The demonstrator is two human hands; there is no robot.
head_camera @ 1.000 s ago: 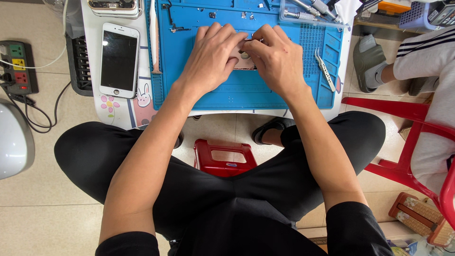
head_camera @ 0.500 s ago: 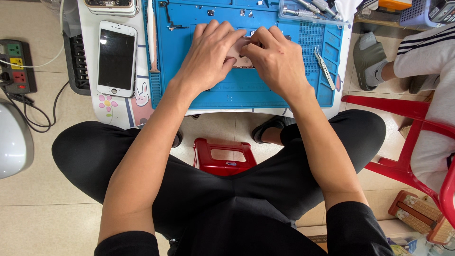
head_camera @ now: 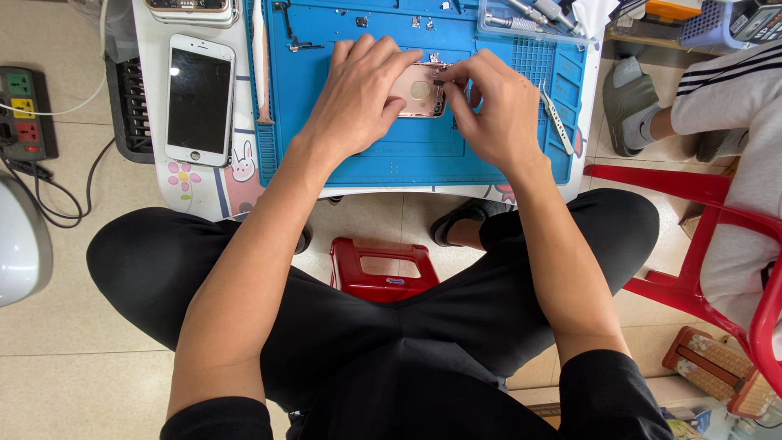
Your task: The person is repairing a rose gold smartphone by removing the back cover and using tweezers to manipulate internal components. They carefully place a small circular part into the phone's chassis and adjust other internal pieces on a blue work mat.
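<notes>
A pink-gold phone back housing (head_camera: 418, 90) lies on a blue work mat (head_camera: 407, 155) on a small white table. My left hand (head_camera: 358, 90) rests flat over the housing's left part and holds it down. My right hand (head_camera: 493, 106) pinches at the housing's right edge with thumb and forefinger; whatever small part sits between those fingertips is too small to make out. Most of the housing is hidden under both hands.
A white phone screen (head_camera: 199, 98) lies left of the mat, next to a thin spudger (head_camera: 261, 65). Metal tweezers (head_camera: 556, 118) lie at the mat's right. A power strip (head_camera: 24, 110) sits on the floor at left, a red stool (head_camera: 383, 269) below, another person's leg (head_camera: 692, 114) right.
The view has shifted slightly downward. My hands have parted a little, so more of the pink housing shows between them. My right fingertips now pinch at its right edge.
</notes>
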